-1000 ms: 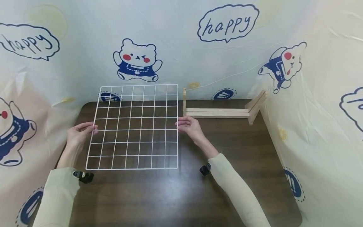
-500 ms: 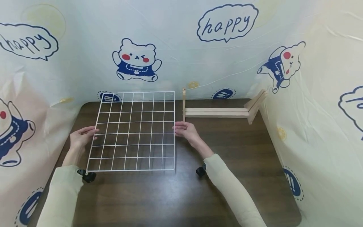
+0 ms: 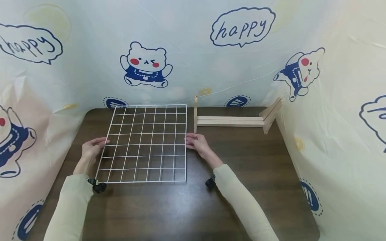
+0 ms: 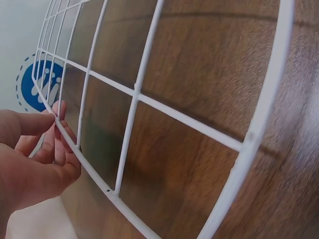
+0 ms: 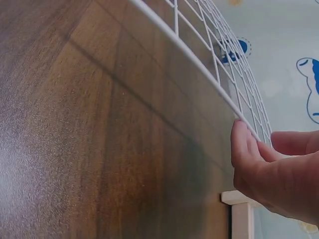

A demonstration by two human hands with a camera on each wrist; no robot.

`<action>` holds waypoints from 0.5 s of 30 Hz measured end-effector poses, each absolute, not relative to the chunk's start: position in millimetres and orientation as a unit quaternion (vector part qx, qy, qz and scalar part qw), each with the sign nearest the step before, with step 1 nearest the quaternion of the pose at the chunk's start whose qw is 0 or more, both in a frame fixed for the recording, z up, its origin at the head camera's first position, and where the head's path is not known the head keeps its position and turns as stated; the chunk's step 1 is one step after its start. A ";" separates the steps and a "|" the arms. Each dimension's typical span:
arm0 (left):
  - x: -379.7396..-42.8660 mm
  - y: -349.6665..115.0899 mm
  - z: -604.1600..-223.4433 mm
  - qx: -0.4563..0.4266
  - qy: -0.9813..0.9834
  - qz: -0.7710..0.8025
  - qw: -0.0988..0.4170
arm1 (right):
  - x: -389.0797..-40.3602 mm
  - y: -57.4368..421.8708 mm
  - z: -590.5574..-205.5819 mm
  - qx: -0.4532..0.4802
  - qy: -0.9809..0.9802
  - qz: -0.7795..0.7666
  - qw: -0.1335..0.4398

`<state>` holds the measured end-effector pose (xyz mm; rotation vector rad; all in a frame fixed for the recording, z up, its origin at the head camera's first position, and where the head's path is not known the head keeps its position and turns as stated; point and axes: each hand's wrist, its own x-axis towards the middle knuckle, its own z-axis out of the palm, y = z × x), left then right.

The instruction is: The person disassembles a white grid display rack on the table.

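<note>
A white wire grid panel (image 3: 146, 144) is held between both hands over the left half of the brown table. My left hand (image 3: 91, 148) pinches its left edge bar, thumb above and fingers below. At the opposite edge, my right hand (image 3: 198, 144) grips the bar between thumb and fingers. In the left wrist view the grid (image 4: 134, 94) casts a shadow on the wood below, and the hand (image 4: 37, 154) curls round the outer wire. The right wrist view has the hand (image 5: 274, 169) on the edge wire, with a gap between panel and tabletop.
Behind and right of my right hand, a pale wooden rack (image 3: 230, 121) with upright end pieces stands at the back of the table (image 3: 241, 177). A printed cloth (image 3: 187, 60) with bears and "happy" bubbles hangs round the back and sides.
The grid panel has come down closer to the table and its far edge has dropped, so it lies flatter. Both hands moved with it, the left slightly rightward. The wooden rack stays put.
</note>
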<state>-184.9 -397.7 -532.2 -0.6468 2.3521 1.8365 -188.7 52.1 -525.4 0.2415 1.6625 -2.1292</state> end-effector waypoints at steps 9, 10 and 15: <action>-186.7 -392.7 -547.3 -0.217 0.709 0.671 0.013 | -189.9 50.8 -535.6 0.104 0.609 -0.757 0.211; -186.9 -392.5 -548.2 -0.218 0.708 0.671 0.014 | -190.3 50.4 -536.5 0.105 0.609 -0.757 0.212; -188.9 -391.9 -550.9 -0.224 0.721 0.655 0.024 | -191.3 47.5 -541.2 0.111 0.614 -0.751 0.218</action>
